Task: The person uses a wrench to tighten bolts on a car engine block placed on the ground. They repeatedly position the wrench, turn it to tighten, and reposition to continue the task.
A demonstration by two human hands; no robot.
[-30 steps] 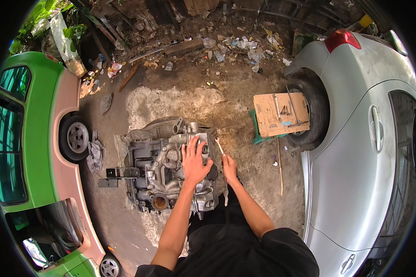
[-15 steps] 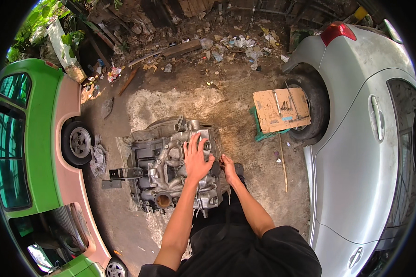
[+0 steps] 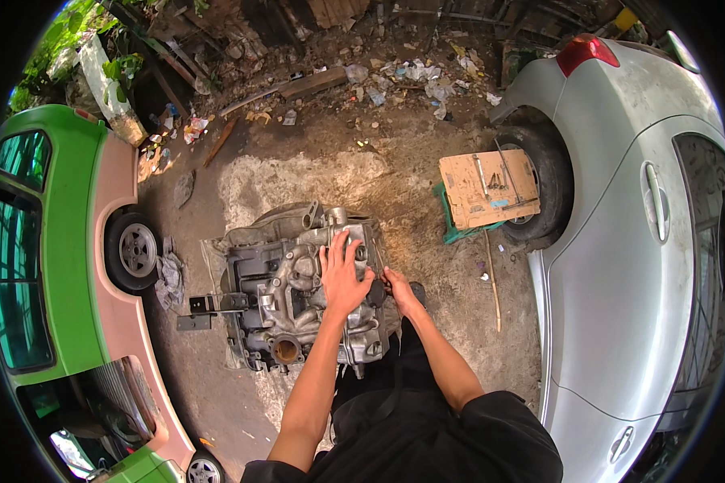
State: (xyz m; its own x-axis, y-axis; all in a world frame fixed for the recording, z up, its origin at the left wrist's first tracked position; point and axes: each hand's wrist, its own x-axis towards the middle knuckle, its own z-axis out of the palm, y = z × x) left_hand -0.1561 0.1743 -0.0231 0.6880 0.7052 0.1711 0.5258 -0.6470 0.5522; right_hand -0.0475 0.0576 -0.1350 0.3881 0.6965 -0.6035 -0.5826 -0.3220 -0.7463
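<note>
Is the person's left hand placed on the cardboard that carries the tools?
No, the left hand is spread on the metal engine, well apart from the cardboard.

Dirty ground bears an engine — and litter.

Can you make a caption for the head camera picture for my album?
Left hand on an engine, right hand by its edge, between green van and silver car.
</note>
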